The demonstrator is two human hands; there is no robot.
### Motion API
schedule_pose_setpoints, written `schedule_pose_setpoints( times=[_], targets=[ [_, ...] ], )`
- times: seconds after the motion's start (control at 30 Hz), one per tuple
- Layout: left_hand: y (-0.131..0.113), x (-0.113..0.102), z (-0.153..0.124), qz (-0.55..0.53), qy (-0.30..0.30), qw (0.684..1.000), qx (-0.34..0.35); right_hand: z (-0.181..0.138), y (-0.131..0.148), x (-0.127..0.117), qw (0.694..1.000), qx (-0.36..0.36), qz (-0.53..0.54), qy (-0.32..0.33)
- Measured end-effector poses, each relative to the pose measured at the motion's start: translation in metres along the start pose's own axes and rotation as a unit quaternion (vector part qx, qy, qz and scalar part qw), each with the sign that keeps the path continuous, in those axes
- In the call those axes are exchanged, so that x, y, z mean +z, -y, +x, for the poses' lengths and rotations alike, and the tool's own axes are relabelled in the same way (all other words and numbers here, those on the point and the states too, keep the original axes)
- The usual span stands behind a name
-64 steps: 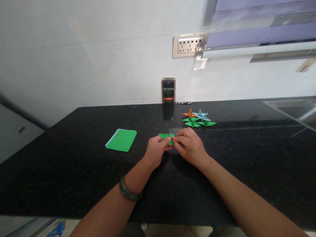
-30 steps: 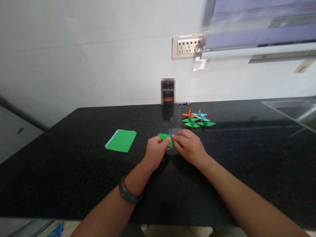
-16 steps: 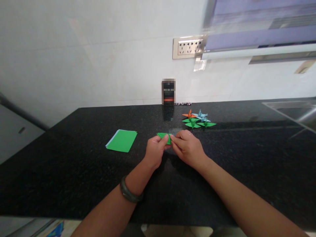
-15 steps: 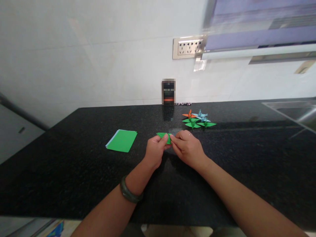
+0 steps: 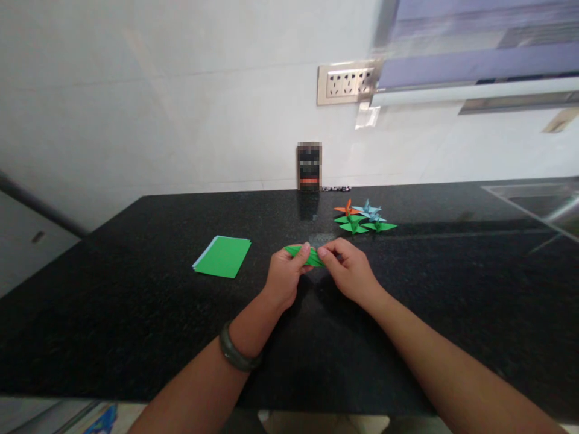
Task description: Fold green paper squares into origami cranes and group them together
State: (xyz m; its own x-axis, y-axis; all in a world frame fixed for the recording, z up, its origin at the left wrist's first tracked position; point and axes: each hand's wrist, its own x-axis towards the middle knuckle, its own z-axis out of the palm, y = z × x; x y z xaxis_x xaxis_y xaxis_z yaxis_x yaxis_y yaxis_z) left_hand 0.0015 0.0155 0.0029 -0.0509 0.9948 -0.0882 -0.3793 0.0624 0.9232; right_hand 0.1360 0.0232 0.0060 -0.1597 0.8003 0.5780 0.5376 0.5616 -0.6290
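Observation:
A small folded piece of green paper (image 5: 313, 258) is held between both hands above the dark counter. My left hand (image 5: 286, 274) pinches its left part, the thumb on top and the fingers beneath. At the right end, my right hand (image 5: 349, 268) grips the paper between thumb and index finger. Part of the folded shape is hidden by the fingers. To the left lies a stack of square paper sheets (image 5: 223, 257), green on top with light blue edges showing below. Beyond my right hand stand several folded paper cranes: an orange crane (image 5: 347, 209), light blue cranes (image 5: 368, 211) and green cranes (image 5: 353, 226).
The black speckled countertop (image 5: 136, 301) meets a white tiled wall. A phone-like blurred dark object (image 5: 309, 167) leans there, with a beaded strap (image 5: 337, 189) beside it. A sink edge (image 5: 529, 208) is at the right, and a socket panel (image 5: 346, 83) above.
My right hand has shifted slightly right, and more of the green paper now shows between the hands, stretched longer. My left hand keeps its hold in about the same place.

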Motion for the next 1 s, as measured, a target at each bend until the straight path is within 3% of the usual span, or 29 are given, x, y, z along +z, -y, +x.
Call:
schedule_pose_setpoints(
  times=[0.2,0.4,0.63,0.8,0.9,1.0],
  targets=[
    [0.0,0.001,-0.002,0.011,0.012,1.0,0.005,-0.001,0.002,0.002,0.999,-0.015,0.031,0.04],
    [-0.001,0.001,-0.002,-0.006,-0.011,1.0,0.019,-0.004,0.002,0.002,0.998,-0.047,0.024,0.03],
    [-0.004,0.001,-0.002,-0.051,0.024,0.998,-0.02,-0.003,0.005,0.0,0.997,-0.06,0.03,0.026],
    [-0.004,-0.001,-0.001,0.019,-0.031,0.998,-0.046,0.0,0.0,-0.007,0.989,-0.135,-0.048,-0.032],
    [-0.005,0.0,-0.002,0.038,0.001,0.996,-0.083,0.001,-0.003,-0.011,0.975,-0.176,-0.124,-0.05],
    [-0.008,0.001,-0.003,0.022,0.029,0.995,-0.095,0.001,-0.004,-0.012,0.964,-0.207,-0.166,-0.026]
  ],
)
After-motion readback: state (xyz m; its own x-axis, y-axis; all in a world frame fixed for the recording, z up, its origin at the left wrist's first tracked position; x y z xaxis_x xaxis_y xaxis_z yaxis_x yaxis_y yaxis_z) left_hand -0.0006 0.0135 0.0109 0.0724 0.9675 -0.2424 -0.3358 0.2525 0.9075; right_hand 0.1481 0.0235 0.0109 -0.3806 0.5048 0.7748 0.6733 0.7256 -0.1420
